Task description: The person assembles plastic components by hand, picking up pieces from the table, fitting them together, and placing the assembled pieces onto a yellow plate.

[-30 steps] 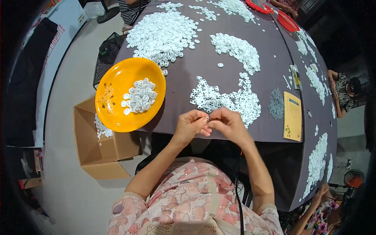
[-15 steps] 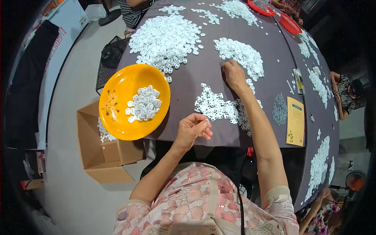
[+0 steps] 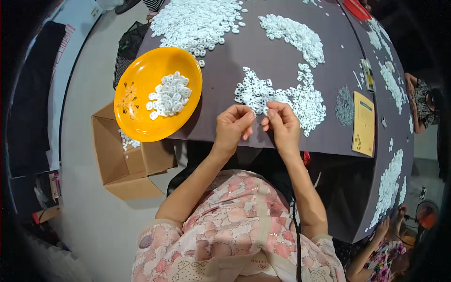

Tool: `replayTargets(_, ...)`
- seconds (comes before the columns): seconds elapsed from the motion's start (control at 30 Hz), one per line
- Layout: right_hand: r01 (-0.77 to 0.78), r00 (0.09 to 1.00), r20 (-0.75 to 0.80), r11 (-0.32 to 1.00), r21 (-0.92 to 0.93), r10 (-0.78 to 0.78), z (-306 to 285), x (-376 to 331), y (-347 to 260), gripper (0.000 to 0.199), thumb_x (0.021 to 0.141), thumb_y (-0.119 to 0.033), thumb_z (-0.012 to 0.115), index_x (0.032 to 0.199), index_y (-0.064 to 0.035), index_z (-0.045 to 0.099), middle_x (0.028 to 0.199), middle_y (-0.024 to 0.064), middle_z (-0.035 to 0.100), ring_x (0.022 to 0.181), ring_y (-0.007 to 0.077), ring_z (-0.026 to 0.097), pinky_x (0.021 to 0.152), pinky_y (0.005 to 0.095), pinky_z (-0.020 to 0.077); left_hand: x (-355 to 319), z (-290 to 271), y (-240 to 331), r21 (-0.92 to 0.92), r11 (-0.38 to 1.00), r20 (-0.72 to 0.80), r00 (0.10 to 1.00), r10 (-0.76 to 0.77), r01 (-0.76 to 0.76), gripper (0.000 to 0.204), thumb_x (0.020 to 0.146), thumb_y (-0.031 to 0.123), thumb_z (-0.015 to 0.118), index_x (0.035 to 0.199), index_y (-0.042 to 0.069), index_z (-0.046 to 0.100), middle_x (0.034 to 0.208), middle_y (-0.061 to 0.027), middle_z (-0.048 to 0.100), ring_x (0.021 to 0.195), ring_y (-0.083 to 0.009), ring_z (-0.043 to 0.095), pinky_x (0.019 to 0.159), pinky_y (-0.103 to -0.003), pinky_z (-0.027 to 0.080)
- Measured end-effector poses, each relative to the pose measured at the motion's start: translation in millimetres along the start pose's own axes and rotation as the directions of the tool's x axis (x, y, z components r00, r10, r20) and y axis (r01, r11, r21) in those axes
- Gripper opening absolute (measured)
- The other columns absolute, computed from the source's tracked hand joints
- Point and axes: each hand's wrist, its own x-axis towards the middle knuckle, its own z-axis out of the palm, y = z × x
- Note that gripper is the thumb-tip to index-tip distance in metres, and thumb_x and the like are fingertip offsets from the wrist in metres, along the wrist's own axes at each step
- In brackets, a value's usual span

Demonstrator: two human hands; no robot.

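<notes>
Small white plastic piece (image 3: 259, 114): pinched between the fingertips of both hands, just above the near edge of the table, at the lower rim of the nearest pile; too small for its form to be told. Left hand (image 3: 233, 127): fingers curled together, tips closed on the piece from the left. Right hand (image 3: 282, 126): thumb and forefinger closed on the same piece from the right, fingertips of the two hands nearly touching.

Nearest pile of white plastic pieces (image 3: 282, 94): spread loosely on the dark grey table (image 3: 225, 80), directly beyond the hands. Larger pile of white pieces (image 3: 197, 21): at the far left of the table. Further pile (image 3: 293, 35): far centre, well apart from the hands.

Orange plate (image 3: 134, 113): left of the left hand, overhanging the table edge, holding a small heap of white pieces (image 3: 169, 96). Open cardboard box (image 3: 122, 164): on the floor below the plate, a few white pieces inside. Yellow card (image 3: 364, 123): flat on the table to the right. Grey heap of small parts (image 3: 344, 105): just left of the card. Another person's hand (image 3: 383, 230): at the table's lower right rim.
</notes>
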Motion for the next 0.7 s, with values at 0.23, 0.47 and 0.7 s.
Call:
replayTargets(0.23,0.018,0.999,-0.03,0.995,0.094,-0.016,-0.3,-10.3,9.7,0.016,0.088,-0.003,0.054,0.102,0.0048,0.056,0.083,0.0058,0.061,0.068,0.0091,0.06,0.058,0.0204,0.0494,-3.9,4.7,-4.2,0.042,0.999,-0.019,1.0,0.015,-0.014,0.011,0.085,0.008,0.061,0.089,-0.001,0.058,0.067,-0.0025,0.057,0.048,-0.0055,0.05,0.041,-0.018,0.037)
replayTargets(0.47,0.037,0.999,-0.043,0.987,0.156,-0.031,2.6,-13.8,8.6,0.015,0.087,-0.003,0.057,0.1,0.0045,0.057,0.084,0.0073,0.062,0.071,0.0117,0.063,0.058,0.0209,0.0514,-5.4,4.2,-3.6,0.073,0.996,-0.01,0.999,0.05,-0.049,0.011,0.085,0.009,0.061,0.088,-0.001,0.058,0.067,-0.0025,0.057,0.049,-0.0057,0.051,0.041,-0.018,0.038)
replayTargets(0.7,0.041,0.998,-0.058,0.985,0.165,-0.032,4.8,-12.1,10.5,0.014,0.086,-0.001,0.057,0.099,0.0041,0.057,0.084,0.0072,0.062,0.073,0.0128,0.065,0.058,0.0211,0.0526,-2.5,1.4,-2.0,0.076,0.997,-0.002,1.0,0.021,-0.02,0.012,0.085,0.009,0.061,0.089,-0.002,0.058,0.069,-0.0033,0.058,0.049,-0.0064,0.051,0.041,-0.018,0.038)
